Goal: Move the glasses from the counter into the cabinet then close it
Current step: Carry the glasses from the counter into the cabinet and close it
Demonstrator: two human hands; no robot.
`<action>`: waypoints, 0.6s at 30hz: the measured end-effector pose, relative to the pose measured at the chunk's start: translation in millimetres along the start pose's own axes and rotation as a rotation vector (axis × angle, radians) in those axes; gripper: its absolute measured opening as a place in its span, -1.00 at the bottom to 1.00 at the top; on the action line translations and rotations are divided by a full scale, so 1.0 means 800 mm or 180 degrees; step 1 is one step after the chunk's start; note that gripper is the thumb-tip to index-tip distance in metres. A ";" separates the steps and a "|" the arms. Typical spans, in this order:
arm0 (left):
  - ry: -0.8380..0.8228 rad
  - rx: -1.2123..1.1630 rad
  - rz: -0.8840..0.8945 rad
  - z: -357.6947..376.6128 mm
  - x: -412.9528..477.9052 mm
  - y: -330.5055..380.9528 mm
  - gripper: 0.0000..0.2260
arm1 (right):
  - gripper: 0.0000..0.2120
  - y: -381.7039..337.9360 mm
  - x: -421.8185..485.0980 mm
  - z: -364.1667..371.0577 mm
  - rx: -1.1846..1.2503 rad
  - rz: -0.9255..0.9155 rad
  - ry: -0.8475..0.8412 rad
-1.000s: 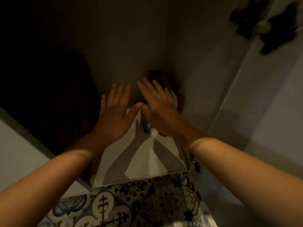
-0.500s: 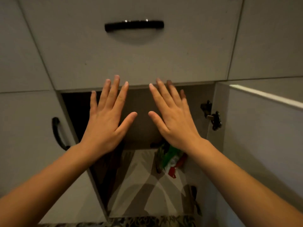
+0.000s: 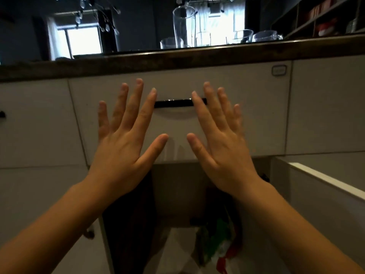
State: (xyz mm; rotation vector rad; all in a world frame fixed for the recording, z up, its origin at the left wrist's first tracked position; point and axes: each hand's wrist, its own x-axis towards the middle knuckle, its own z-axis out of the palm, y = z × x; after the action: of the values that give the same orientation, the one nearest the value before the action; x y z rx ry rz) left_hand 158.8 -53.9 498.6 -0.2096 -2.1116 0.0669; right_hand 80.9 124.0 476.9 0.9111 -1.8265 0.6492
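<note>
Our left hand (image 3: 122, 147) and right hand (image 3: 223, 149) spread flat, empty; glasses (image 3: 243, 36) stand above on counter (image 3: 177, 58), nearer right.

I see a pale drawer front (image 3: 256, 119) with a black bar handle (image 3: 173, 102) across its middle and a small badge (image 3: 278, 70) at its top right corner. Below it, in dim light, lies what may be a green, red and white bag (image 3: 221, 246). Far back are a bright window (image 3: 83, 39), hanging bulbs (image 3: 107, 27) and, at right, wall shelves (image 3: 320, 18).
</note>
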 end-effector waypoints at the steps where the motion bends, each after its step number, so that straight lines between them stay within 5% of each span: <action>1: 0.0051 0.0036 0.0059 -0.001 0.013 -0.004 -0.36 | -0.40 0.001 0.014 -0.002 -0.0016 -0.0005 0.0128; 5: 0.0210 0.0219 0.0293 -0.009 0.072 -0.027 -0.37 | -0.40 0.010 0.077 -0.014 -0.0418 0.0017 0.0315; 18: -0.0738 -0.0170 0.0439 -0.076 0.287 -0.071 -0.39 | -0.37 0.028 0.296 -0.078 -0.0948 0.0367 -0.0826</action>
State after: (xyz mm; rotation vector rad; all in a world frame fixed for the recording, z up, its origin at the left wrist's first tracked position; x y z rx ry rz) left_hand 86.8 -71.6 731.0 -0.3955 -2.3290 0.1217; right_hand 33.0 112.7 718.0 0.7193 -2.1504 0.3247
